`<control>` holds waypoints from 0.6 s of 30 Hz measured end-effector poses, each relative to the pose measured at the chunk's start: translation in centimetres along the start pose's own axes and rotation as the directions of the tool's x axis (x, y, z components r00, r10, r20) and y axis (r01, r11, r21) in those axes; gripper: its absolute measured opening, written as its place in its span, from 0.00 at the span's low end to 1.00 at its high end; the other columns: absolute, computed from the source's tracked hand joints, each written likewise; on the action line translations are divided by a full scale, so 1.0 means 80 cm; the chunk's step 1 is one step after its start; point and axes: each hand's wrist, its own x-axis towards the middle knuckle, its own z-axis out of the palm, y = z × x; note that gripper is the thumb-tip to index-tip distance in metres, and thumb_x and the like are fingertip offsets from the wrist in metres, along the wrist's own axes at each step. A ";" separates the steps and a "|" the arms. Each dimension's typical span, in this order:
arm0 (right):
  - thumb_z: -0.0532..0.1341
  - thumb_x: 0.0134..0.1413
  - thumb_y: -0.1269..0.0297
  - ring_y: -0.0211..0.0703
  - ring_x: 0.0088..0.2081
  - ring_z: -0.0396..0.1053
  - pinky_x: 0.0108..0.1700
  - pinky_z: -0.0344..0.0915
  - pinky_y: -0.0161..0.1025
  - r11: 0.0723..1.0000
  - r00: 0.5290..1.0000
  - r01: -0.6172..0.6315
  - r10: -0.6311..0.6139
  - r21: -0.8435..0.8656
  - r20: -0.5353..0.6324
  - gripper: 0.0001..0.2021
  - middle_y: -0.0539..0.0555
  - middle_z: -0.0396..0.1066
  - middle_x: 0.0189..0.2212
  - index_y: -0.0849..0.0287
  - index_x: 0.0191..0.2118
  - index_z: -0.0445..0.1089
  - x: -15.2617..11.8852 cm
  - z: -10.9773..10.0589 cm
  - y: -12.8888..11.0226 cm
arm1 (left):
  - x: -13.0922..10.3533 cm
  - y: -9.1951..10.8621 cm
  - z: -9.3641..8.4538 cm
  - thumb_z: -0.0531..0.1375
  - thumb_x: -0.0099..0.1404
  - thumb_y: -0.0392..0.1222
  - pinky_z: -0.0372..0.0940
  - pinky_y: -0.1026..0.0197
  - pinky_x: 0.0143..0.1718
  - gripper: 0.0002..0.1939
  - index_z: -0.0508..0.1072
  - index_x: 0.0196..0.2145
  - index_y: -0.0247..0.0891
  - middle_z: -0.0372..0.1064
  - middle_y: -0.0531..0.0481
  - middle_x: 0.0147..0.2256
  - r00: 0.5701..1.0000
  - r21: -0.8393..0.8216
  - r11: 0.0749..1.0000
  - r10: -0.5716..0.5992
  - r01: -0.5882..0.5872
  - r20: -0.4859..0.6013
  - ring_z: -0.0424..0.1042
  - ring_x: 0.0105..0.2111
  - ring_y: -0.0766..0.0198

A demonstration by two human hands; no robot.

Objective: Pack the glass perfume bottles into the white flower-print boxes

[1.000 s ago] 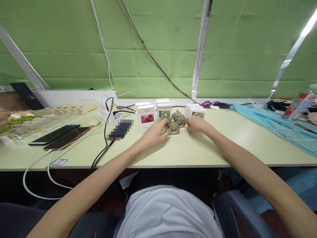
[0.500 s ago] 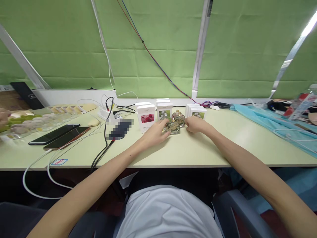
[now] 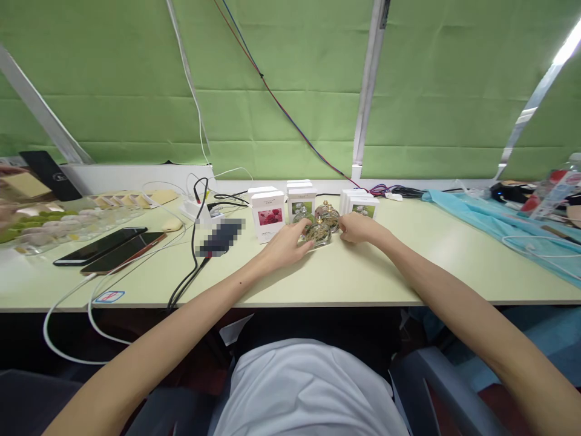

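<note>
My left hand has its thumb and fingers at a round clear glass bottle with dried plant-like bits in it. Behind that bottle stands a second round one with a gold-coloured top. My right hand is closed, fingers curled in, just right of the second bottle; what its fingertips hold, if anything, is hidden. White boxes printed with flower pictures surround the bottles: a red-flower stack at left, a middle stack behind, and a right stack behind my right hand.
Left of the boxes lie a blurred-out dark phone, two more phones, black and white cables, and a power strip. Farther left, another person's hand is by clear trays. Blue sheeting and a bottle lie right.
The front bottle has turned slightly in my left hand. My right hand has hardly moved. At far left, a pale yellow piece has come into view by the other person's hand.
</note>
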 end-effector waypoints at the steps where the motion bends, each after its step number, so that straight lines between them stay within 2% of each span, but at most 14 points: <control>1: 0.62 0.55 0.71 0.57 0.47 0.75 0.39 0.67 0.39 1.000 1.000 0.001 -0.001 0.001 0.000 0.12 0.68 0.76 0.47 0.64 0.46 0.75 -0.001 -0.001 0.000 | 0.000 -0.002 0.002 0.57 0.70 0.46 0.60 0.58 0.33 0.19 0.68 0.56 0.38 0.74 0.46 0.34 1.000 -0.009 1.000 0.005 -0.005 -0.011 0.72 0.31 0.55; 8: 0.62 0.54 0.72 0.57 0.46 0.75 0.37 0.66 0.39 1.000 1.000 0.004 -0.004 0.011 -0.012 0.11 0.67 0.77 0.45 0.63 0.44 0.76 0.000 0.000 0.001 | 0.004 -0.008 0.011 0.57 0.70 0.46 0.62 0.57 0.36 0.15 0.69 0.52 0.39 0.75 0.44 0.43 0.997 -0.048 0.998 0.038 -0.041 -0.063 0.73 0.35 0.56; 18: 0.63 0.53 0.71 0.50 0.41 0.75 0.33 0.59 0.35 0.996 0.996 0.084 -0.083 0.034 -0.040 0.08 0.62 0.78 0.40 0.62 0.40 0.75 0.007 0.005 0.008 | 0.005 -0.009 0.014 0.57 0.71 0.44 0.62 0.57 0.37 0.14 0.68 0.51 0.38 0.74 0.44 0.43 0.997 -0.082 0.996 0.035 -0.040 -0.071 0.72 0.34 0.58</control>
